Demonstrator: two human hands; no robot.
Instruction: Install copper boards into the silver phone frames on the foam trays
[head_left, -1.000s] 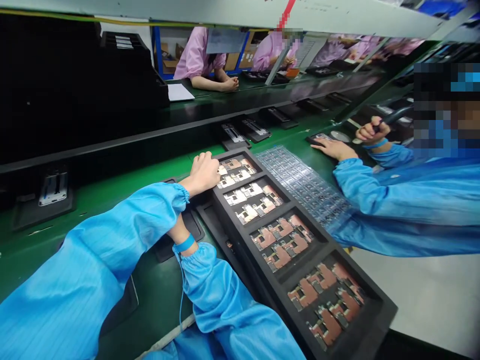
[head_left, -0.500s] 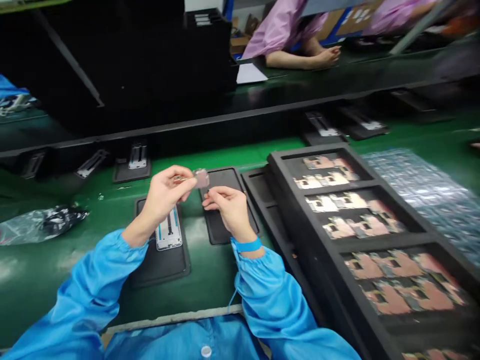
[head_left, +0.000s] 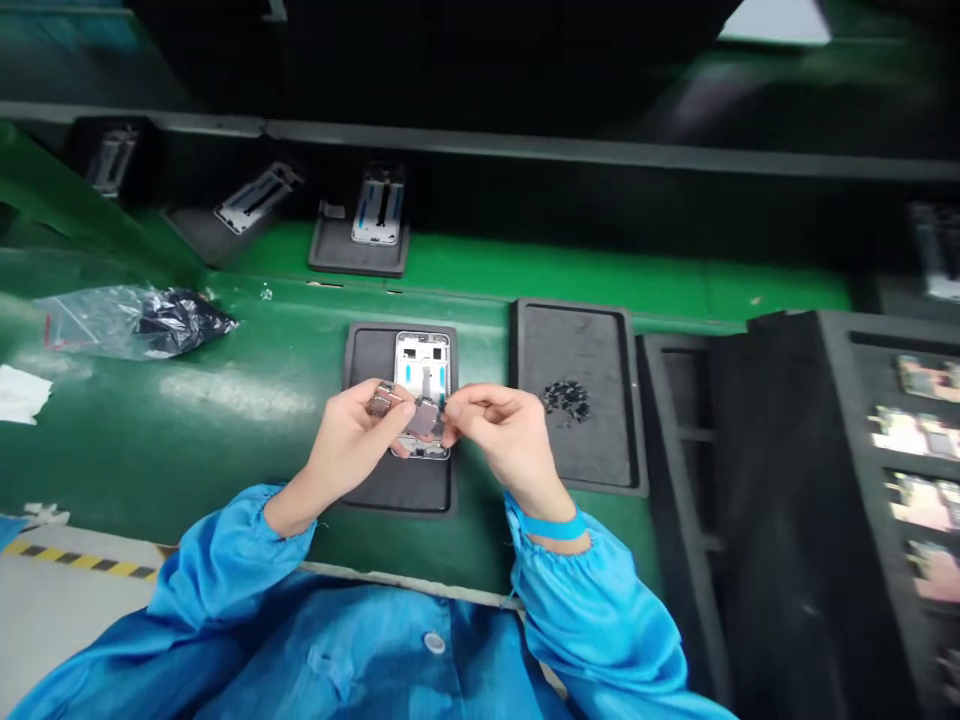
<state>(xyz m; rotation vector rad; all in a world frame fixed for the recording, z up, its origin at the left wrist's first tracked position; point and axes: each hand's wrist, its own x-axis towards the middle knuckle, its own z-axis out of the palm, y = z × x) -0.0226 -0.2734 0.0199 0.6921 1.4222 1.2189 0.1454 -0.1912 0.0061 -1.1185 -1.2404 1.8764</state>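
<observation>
My left hand (head_left: 352, 440) pinches a small phone circuit board (head_left: 426, 415) between thumb and fingers. The board is held over a phone frame (head_left: 421, 350), white with blue strips, which lies on a black foam tray (head_left: 371, 350). At the board's right edge, the fingertips of my right hand (head_left: 502, 425) are pressed together; whatever they pinch is too small and hidden to make out. To the right of that hand, a second black tray (head_left: 577, 340) carries a pile of tiny black pieces (head_left: 568, 400).
A deep black rack (head_left: 832, 400) with circuit boards in compartments stands at the right. Beyond the work area, several phone frames (head_left: 379, 205) rest on trays along the green bench. A clear plastic bag (head_left: 135, 320) with dark contents lies at the left.
The view has swung right and down. My hands have come from the gap between the trays to over the phone frame, and the right fingertips now meet the board's edge.
</observation>
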